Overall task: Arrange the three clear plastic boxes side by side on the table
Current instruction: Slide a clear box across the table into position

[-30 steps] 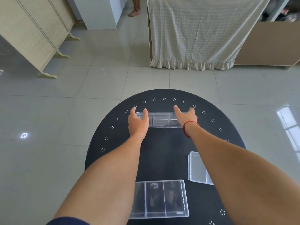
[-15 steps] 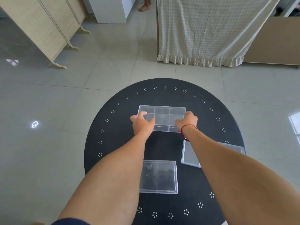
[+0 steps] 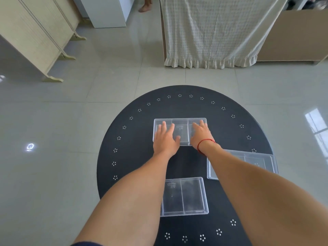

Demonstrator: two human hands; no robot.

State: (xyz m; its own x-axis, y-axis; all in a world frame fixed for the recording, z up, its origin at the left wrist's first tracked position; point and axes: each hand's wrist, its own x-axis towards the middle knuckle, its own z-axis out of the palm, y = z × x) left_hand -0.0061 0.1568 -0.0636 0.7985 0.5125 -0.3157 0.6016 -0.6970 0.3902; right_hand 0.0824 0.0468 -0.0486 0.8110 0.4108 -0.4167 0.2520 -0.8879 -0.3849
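Both hands, left [image 3: 166, 139] and right [image 3: 200, 134], lie flat with fingers spread on the far clear plastic divided box [image 3: 180, 128], probably pressing it square. The other two boxes, near [image 3: 184, 197] and right [image 3: 255, 162], sit well apart on the round black worktop [image 3: 133, 148], grey tiled floor [image 3: 53, 157] all around
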